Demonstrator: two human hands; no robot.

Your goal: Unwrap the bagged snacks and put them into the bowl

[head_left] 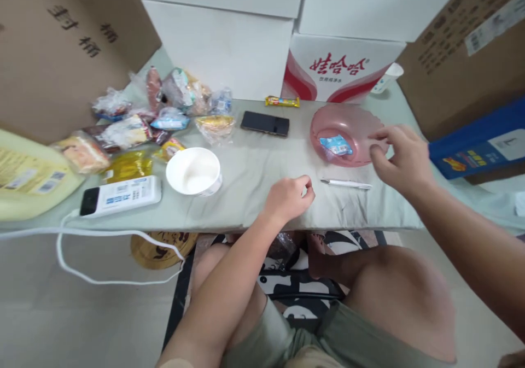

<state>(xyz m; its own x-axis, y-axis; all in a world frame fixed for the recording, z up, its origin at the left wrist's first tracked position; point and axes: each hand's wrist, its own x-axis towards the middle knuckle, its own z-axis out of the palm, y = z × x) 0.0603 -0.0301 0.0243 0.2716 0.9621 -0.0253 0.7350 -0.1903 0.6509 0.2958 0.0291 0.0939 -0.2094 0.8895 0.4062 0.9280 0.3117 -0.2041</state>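
My right hand (pixel 400 157) is at the right side of a pink translucent bowl (pixel 361 117), thumb and index finger apart over its rim. Nothing shows between those fingers; whether they touch the bowl I cannot tell. A small blue packet (pixel 337 145) lies inside the bowl. My left hand (pixel 287 199) rests at the table's front edge with its fingers curled in and the thumb close to the index finger. No object shows in it. Between the left hand and the bowl's front lies a white pen (pixel 346 184).
Left of centre stand a white paper tub (pixel 194 172) and a white device with a cable (pixel 123 196). Behind them are several wrapped snacks (pixel 127 133). A black phone (pixel 264 123) and a yellow snack bar (pixel 282 101) lie near white boxes (pixel 217 51). A paper cup (pixel 388 78) stands back right.
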